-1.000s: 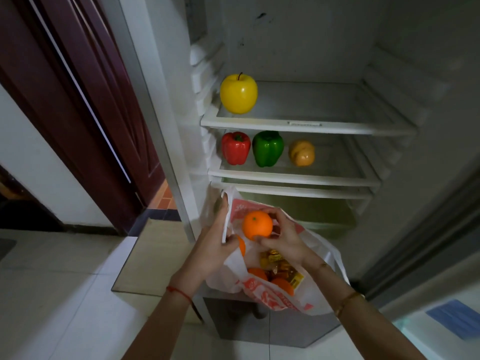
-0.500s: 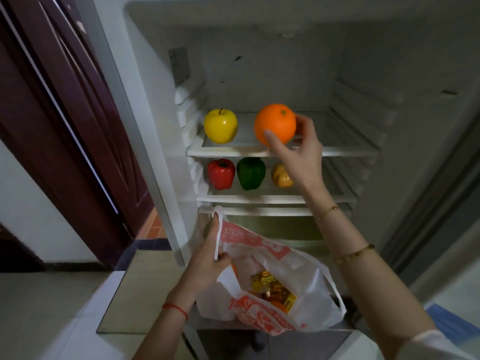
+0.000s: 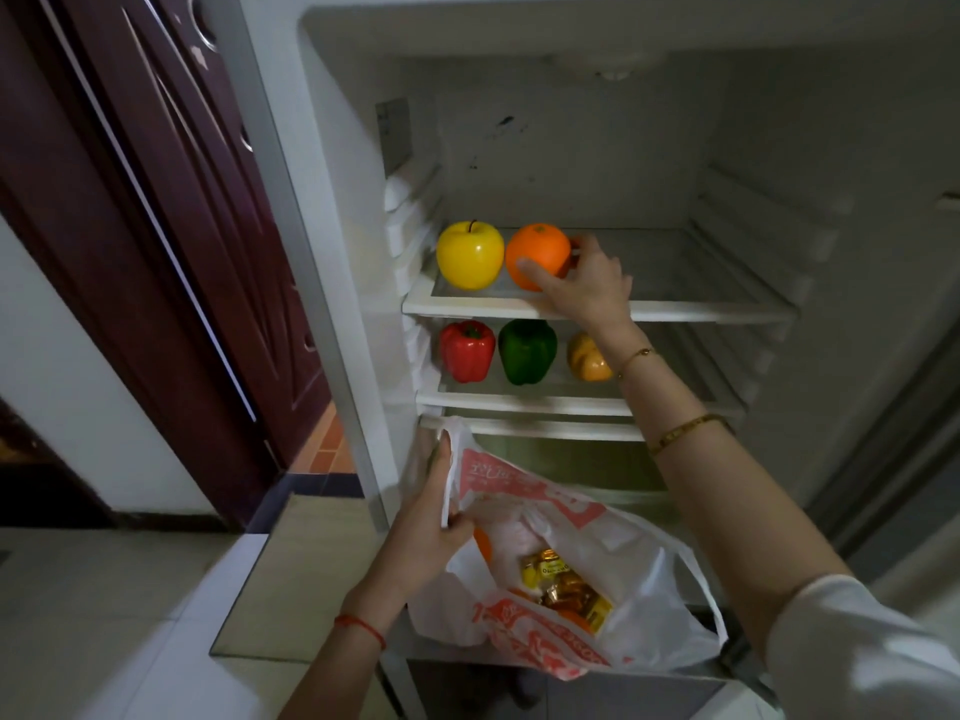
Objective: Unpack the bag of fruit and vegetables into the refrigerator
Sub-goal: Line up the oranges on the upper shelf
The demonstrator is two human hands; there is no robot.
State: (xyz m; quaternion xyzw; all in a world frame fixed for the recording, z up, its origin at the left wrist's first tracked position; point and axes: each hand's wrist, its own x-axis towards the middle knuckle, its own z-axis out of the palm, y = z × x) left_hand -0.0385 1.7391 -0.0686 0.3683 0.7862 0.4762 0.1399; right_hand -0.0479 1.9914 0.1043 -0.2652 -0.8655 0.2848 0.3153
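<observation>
My right hand grips an orange that sits on the refrigerator's upper shelf, right beside a yellow apple. On the shelf below stand a red pepper, a green pepper and a yellow-orange pepper, the last partly hidden by my wrist. My left hand pinches the rim of a white and red plastic bag in front of the lower fridge. Inside the bag are orange fruits and a shiny gold packet.
The fridge's left wall edge stands next to a dark red wooden door. The fridge door hangs open at the right. The right half of the upper shelf is bare. Pale floor tiles lie at lower left.
My right hand lifted the orange out of the bag and carried it up to the upper shelf, setting it down next to the yellow apple. My left hand kept hold of the bag.
</observation>
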